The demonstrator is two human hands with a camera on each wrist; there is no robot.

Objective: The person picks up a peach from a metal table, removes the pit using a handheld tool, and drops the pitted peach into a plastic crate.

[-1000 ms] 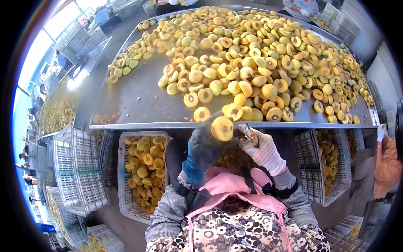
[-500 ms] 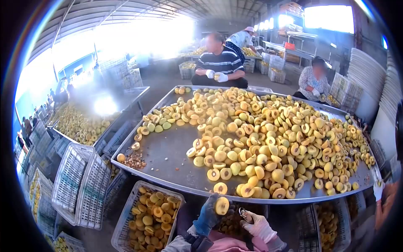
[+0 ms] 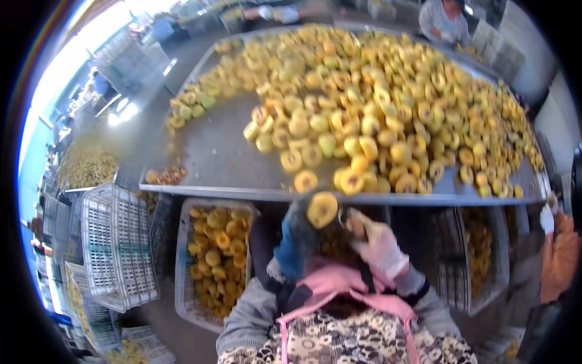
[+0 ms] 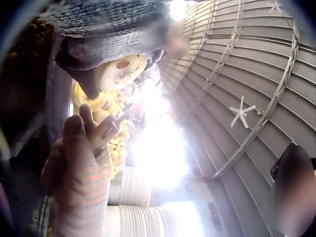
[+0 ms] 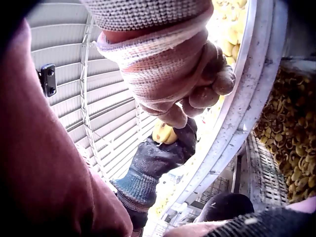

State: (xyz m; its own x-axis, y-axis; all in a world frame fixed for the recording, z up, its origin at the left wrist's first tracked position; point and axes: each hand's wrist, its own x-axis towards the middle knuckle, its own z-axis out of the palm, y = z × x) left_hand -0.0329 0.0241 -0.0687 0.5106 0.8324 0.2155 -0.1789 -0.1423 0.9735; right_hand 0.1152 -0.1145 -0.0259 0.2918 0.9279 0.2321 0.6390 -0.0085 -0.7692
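Note:
My left hand point(image 3: 295, 239), in a dark glove with a blue cuff, holds a yellow peach half point(image 3: 322, 210) just off the table's front edge. Its cut face shows a brown hollow in the left wrist view. Beside it, my right hand point(image 3: 383, 246), in a pale striped glove, grips a small tool with a brownish handle point(image 4: 103, 132) and a metal loop at its end. Between the loop and the peach half a small gap shows in the head view. In the right wrist view, the glove's fingers hide the tool.
Many peach halves point(image 3: 370, 124) are heaped on a metal table point(image 3: 212, 142), with brown scraps point(image 3: 173, 176) at its left corner. A crate of halves point(image 3: 221, 255) stands at left by stacked crates point(image 3: 118, 249); another filled crate point(image 3: 479, 255) is at right. A person's orange sleeve point(image 3: 564, 258) shows far right.
The head view tilted up toward the hall, then back down. Both hands keep their hold on the peach half and the tool, staying near the table's front edge.

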